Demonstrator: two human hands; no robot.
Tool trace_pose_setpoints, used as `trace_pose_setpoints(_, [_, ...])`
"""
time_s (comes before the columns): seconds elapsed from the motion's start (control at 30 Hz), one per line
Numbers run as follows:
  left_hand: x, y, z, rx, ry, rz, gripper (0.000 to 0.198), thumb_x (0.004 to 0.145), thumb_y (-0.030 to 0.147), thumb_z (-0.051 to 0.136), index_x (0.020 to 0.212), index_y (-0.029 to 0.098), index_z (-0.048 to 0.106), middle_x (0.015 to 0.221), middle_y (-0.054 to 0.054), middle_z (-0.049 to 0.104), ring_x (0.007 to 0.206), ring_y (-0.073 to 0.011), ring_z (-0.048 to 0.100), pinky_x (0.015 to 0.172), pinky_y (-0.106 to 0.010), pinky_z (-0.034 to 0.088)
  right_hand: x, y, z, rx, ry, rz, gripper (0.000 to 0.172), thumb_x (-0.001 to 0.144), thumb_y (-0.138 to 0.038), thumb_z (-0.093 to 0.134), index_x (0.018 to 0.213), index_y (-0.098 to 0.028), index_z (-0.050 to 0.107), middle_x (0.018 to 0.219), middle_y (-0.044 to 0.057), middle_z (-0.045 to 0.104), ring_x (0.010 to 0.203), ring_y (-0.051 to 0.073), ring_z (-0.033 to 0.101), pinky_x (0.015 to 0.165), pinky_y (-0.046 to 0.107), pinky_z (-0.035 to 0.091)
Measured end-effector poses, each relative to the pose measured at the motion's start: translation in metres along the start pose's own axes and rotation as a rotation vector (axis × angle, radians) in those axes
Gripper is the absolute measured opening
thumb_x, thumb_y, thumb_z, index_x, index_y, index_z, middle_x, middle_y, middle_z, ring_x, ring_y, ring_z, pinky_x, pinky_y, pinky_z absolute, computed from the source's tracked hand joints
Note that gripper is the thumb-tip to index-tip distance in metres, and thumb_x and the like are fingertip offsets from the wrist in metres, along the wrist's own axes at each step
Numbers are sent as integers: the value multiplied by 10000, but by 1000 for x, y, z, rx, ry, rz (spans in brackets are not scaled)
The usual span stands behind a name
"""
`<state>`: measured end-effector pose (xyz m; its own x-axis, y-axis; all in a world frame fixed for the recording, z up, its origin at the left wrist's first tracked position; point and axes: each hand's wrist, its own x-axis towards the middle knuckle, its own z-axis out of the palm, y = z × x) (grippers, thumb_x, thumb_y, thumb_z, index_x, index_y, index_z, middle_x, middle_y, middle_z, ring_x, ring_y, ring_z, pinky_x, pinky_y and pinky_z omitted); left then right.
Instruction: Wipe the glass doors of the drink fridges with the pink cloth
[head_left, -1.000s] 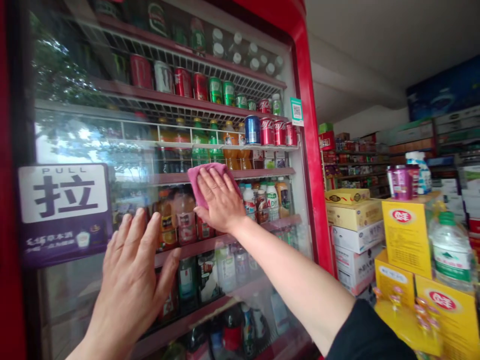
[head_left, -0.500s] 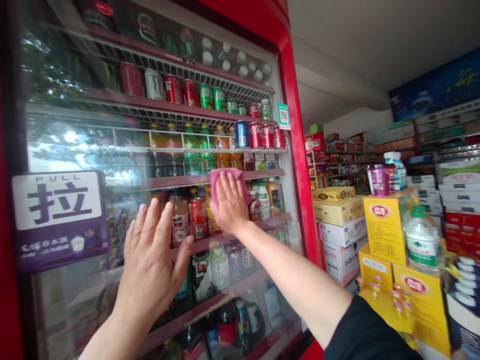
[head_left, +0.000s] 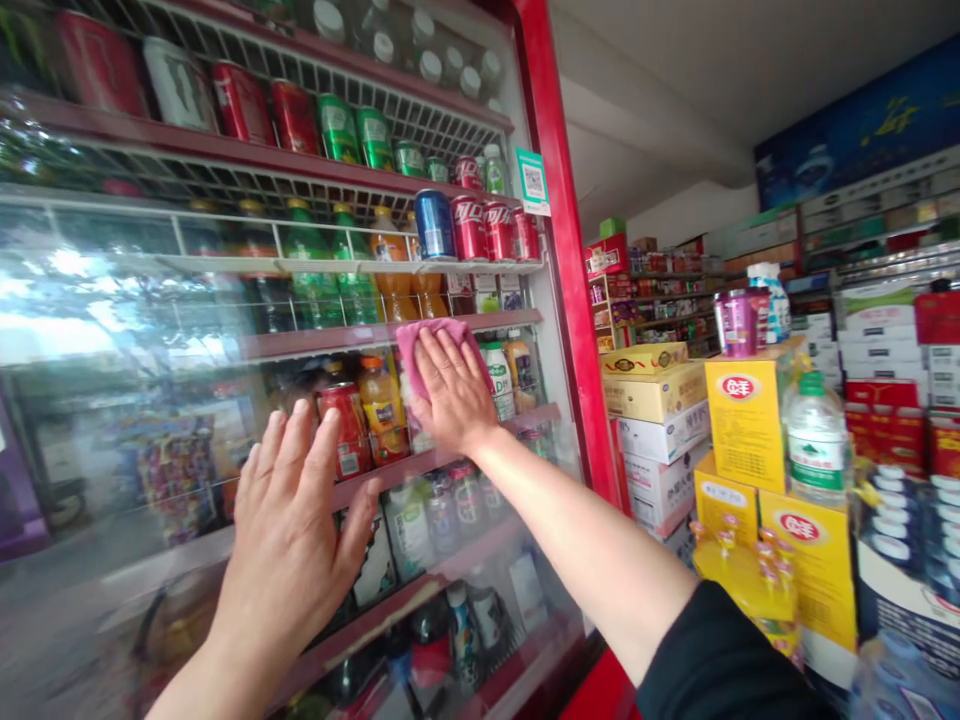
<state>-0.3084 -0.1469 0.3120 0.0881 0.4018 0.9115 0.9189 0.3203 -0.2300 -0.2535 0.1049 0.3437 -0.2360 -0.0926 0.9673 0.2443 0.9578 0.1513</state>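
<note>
A glass-fronted drinks fridge with a red frame (head_left: 568, 270) fills the left and middle of the view. My right hand (head_left: 454, 395) lies flat with its fingers stretched, pressing a pink cloth (head_left: 409, 350) on the glass door. Behind the glass near it are an orange drink bottle (head_left: 384, 410) and a white-and-green bottle (head_left: 498, 380). My left hand (head_left: 292, 530) is raised at the lower left, palm towards the door, fingers extended and thumb apart. Nothing is in it. Whether it touches the glass I cannot tell. A red can (head_left: 345, 430) shows just beyond its fingertips.
Shelves of cans and bottles stand behind the glass, which carries reflections. A QR-code sticker (head_left: 533, 182) is on the frame. To the right are stacked yellow boxes (head_left: 744, 425), a large water bottle (head_left: 816, 440), cartons (head_left: 664, 440) and purple cups (head_left: 739, 322).
The view has come nearer the fridge and shifted right; the pull sign has nearly left it. My right hand and the cloth have slid right across the glass. My left hand stays spread.
</note>
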Motion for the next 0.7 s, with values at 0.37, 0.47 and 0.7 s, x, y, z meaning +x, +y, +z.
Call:
trace_pose_setpoints(0.37, [11,13,6,-20,30,-25,817,1080,434,559,1790,247,202,1842,-199,252,1719,-445,212,1346,-702,279,-33,52,-5,-74,78,567,767,1108,-362,361,1760,9,197,1853,230,177,1754,357,132,1415,615,202])
trace_pose_setpoints(0.47, [20,17,12,-24,29,-22,805,1080,420,563,1785,227,225,1831,-216,275,1716,-452,217,1338,-708,289,-26,5,-9,-8,-52,155,720,1127,-375,404,1772,-91,256,1866,142,197,1764,304,103,1444,563,147])
trace_pose_setpoints(0.7, [24,29,30,-23,8,-7,809,1081,451,561,1785,219,234,1828,-225,274,1715,-456,218,1345,-717,264,-18,-8,-13,13,-148,-351,674,1116,-420,503,1735,-181,386,1831,33,344,1743,231,204,1470,481,50])
